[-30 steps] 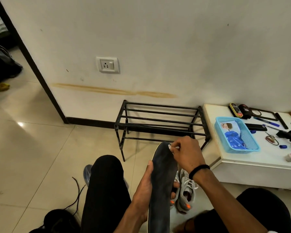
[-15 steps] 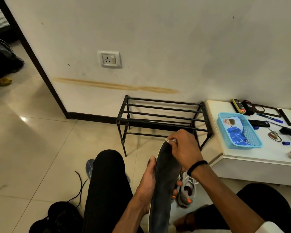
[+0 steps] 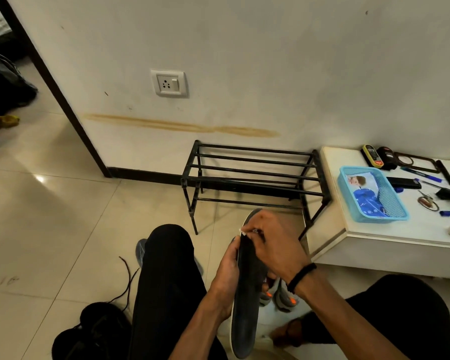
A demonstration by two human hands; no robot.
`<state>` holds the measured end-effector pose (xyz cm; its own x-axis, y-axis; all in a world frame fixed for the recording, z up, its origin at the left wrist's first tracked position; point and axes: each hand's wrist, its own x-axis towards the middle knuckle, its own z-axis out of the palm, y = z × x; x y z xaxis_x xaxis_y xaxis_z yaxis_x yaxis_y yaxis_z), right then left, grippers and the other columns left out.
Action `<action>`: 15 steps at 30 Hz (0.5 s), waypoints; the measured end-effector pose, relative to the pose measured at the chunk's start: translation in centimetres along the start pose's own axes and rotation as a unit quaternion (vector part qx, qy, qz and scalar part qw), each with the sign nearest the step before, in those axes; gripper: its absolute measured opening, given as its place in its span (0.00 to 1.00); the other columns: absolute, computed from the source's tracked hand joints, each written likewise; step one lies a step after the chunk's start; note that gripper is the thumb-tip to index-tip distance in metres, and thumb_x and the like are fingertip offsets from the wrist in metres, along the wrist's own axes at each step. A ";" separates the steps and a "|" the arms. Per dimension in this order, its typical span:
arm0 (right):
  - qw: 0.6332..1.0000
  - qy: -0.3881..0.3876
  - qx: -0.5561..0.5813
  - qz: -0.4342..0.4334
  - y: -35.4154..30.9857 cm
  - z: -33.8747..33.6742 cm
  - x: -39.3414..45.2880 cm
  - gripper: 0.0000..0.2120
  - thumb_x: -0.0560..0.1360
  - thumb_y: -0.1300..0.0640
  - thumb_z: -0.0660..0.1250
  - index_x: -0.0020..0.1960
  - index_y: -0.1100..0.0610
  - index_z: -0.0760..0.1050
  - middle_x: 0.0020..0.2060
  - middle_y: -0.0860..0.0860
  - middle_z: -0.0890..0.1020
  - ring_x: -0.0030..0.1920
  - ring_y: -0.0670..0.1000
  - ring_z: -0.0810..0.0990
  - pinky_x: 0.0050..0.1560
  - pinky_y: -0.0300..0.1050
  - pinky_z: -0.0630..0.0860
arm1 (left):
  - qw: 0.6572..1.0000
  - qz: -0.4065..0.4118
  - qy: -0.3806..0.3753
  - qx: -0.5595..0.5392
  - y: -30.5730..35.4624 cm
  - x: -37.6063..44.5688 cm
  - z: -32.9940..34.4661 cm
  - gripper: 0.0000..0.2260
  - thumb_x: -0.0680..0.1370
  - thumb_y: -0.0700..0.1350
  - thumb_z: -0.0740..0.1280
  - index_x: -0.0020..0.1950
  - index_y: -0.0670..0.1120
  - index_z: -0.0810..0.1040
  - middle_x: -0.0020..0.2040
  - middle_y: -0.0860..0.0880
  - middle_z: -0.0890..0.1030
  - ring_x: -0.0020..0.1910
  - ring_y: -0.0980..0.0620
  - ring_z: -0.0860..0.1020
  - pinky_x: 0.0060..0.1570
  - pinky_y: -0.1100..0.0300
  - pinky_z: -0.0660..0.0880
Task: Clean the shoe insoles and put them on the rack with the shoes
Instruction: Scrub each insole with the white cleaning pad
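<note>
Sitting on the tiled floor (image 3: 50,229) with knees apart, a person holds a dark insole (image 3: 246,294) up between the legs, its long axis running near to far. The left hand (image 3: 225,276) grips the insole's left edge at mid-length, fingers curled round behind it. The right hand (image 3: 273,245) lies over the far end, its fingertips (image 3: 251,233) pinching a small white scrap (image 3: 243,231) against the insole's surface; what the scrap is cannot be told. A black band circles the right wrist. Just behind the insole, on the floor, stands a pair of grey sneakers (image 3: 283,297) with orange marks. Farther off, against the wall, the black metal shoe rack (image 3: 252,175) carries nothing on its 2 tiers. To its right, a low white table (image 3: 374,235) bears a blue basket (image 3: 372,194) and scattered small objects. A black shoe (image 3: 94,331) with loose laces lies at near left.
</note>
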<state>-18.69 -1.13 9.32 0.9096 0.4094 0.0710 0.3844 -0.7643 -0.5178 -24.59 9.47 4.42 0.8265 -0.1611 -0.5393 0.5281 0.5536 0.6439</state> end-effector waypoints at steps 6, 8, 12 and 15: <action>0.996 0.064 0.001 0.064 -0.1 0.0 2.0 0.05 0.77 0.60 0.70 0.49 0.54 0.84 0.49 0.49 0.83 0.51 0.47 0.79 0.58 0.43 0.77 | 0.999 -0.024 -0.039 -0.013 0.2 -0.2 0.1 0.32 0.84 0.61 0.50 0.45 0.46 0.89 0.41 0.41 0.84 0.37 0.44 0.80 0.34 0.55 0.77; 0.996 0.065 0.009 0.066 -0.7 0.4 1.5 0.05 0.77 0.60 0.71 0.50 0.54 0.85 0.50 0.49 0.82 0.51 0.47 0.79 0.57 0.41 0.77 | 0.999 -0.016 -0.031 -0.028 0.0 -0.2 -0.4 0.28 0.81 0.63 0.55 0.55 0.43 0.86 0.43 0.39 0.83 0.36 0.43 0.81 0.34 0.54 0.78; 0.996 0.022 0.057 0.061 -1.7 1.4 -1.9 0.06 0.76 0.59 0.72 0.51 0.51 0.84 0.50 0.46 0.81 0.50 0.42 0.78 0.59 0.39 0.77 | 1.000 0.012 0.008 0.000 0.1 -0.9 -0.8 0.24 0.85 0.59 0.53 0.60 0.44 0.82 0.47 0.41 0.86 0.42 0.45 0.86 0.41 0.53 0.83; 0.993 -0.030 0.102 0.048 -2.4 2.0 -5.4 0.07 0.75 0.60 0.73 0.51 0.50 0.85 0.48 0.43 0.82 0.49 0.40 0.79 0.58 0.38 0.78 | 0.998 0.009 0.037 -0.046 0.3 -0.6 -1.6 0.26 0.84 0.59 0.55 0.65 0.42 0.81 0.60 0.38 0.84 0.60 0.42 0.83 0.64 0.47 0.77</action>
<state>-24.81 -0.51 8.41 0.9272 0.3729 -0.0350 0.2507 -0.6873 -0.6817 -25.24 11.05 4.04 0.8173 -0.0917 -0.5689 0.4901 0.6299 0.6025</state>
